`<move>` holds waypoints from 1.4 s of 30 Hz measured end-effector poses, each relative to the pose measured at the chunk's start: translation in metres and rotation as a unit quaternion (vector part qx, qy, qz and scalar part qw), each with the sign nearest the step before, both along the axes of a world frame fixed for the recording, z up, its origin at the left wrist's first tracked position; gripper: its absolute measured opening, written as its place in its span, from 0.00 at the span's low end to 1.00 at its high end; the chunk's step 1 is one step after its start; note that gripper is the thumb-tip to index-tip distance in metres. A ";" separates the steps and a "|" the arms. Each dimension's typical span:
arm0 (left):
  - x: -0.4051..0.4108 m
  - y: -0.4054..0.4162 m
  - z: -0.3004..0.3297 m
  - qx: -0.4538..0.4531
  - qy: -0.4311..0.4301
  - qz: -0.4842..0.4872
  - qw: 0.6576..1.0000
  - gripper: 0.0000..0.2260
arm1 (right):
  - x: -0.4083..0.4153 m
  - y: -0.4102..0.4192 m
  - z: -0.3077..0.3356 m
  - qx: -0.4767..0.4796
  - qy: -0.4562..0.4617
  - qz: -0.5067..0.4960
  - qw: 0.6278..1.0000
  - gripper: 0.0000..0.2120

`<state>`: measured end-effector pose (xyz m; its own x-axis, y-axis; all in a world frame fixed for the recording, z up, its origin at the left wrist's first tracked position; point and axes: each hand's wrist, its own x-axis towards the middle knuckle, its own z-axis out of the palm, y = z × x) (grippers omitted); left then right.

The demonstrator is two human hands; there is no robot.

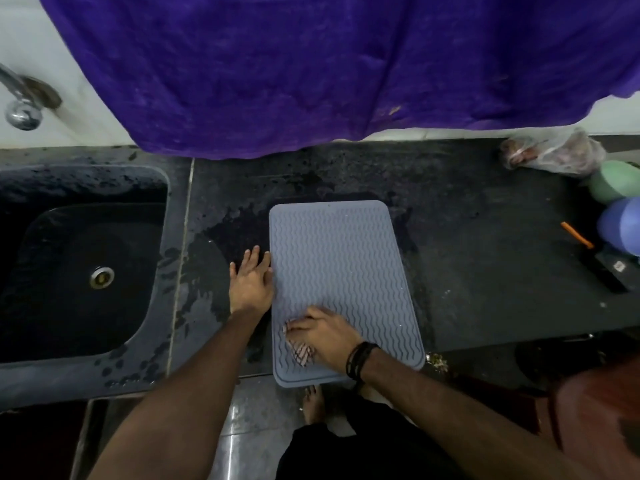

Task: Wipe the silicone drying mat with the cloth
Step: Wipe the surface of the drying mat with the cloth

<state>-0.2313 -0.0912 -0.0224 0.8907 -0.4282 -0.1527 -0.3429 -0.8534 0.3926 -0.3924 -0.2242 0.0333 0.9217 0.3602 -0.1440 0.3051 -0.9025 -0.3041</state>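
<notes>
- Nearest: bare foot [313,403] on glossy floor tiles [249,410], just below the counter's front edge.
- Right hand [323,336] lies on the near-left corner of the silicone drying mat [346,271], palm down, fingers reaching left and pressing a bunched striped cloth [301,353] against the mat. Cloth shows from under the palm and fingertips; fingers lie across it, lightly bent. Dark bands [358,362] on that wrist.
- Mat: grey-blue, wavy ridges, rounded corners, flat on the dark counter [485,271]. Near edge overhangs the counter front slightly.
- Left hand [251,278] flat on the counter at the mat's left edge, fingers straight and spread a little, gripping nothing. Thumb side touches the mat edge or sits just beside it; can't tell which.
- Wet patches on the counter left of and behind the mat.
- Left: dark sink [83,271] with metal drain [102,277]; droplets on its rim.
- Right edge of counter: orange-handled tool [576,235], blue cup [621,226], green cup [614,181].
- Far right: crumpled plastic bag [554,154] against the wall.
- Back: purple fabric [277,64] hangs over the white wall down to the counter; chrome tap [22,105] at far left.
</notes>
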 end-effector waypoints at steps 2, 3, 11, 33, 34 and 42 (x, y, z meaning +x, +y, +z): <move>-0.005 -0.005 -0.003 -0.007 -0.002 0.022 1.000 0.21 | -0.009 -0.010 0.001 0.026 -0.008 -0.045 0.999 0.24; -0.007 -0.007 -0.005 -0.014 -0.004 0.030 0.999 0.21 | -0.014 -0.018 0.003 0.046 -0.008 -0.090 0.995 0.25; -0.012 -0.014 -0.013 -0.023 -0.012 0.050 0.998 0.22 | -0.038 -0.105 0.011 0.052 -0.055 -0.369 0.926 0.25; -0.004 -0.013 -0.004 0.021 -0.024 0.027 0.999 0.24 | 0.035 -0.078 0.005 0.074 0.040 -0.297 0.951 0.25; -0.002 -0.013 -0.004 0.021 -0.020 0.030 0.999 0.24 | 0.041 -0.075 0.005 0.077 0.044 -0.296 0.951 0.25; 0.019 -0.027 0.004 -0.010 -0.012 0.029 0.999 0.23 | 0.074 -0.078 0.007 0.086 0.046 -0.316 0.944 0.29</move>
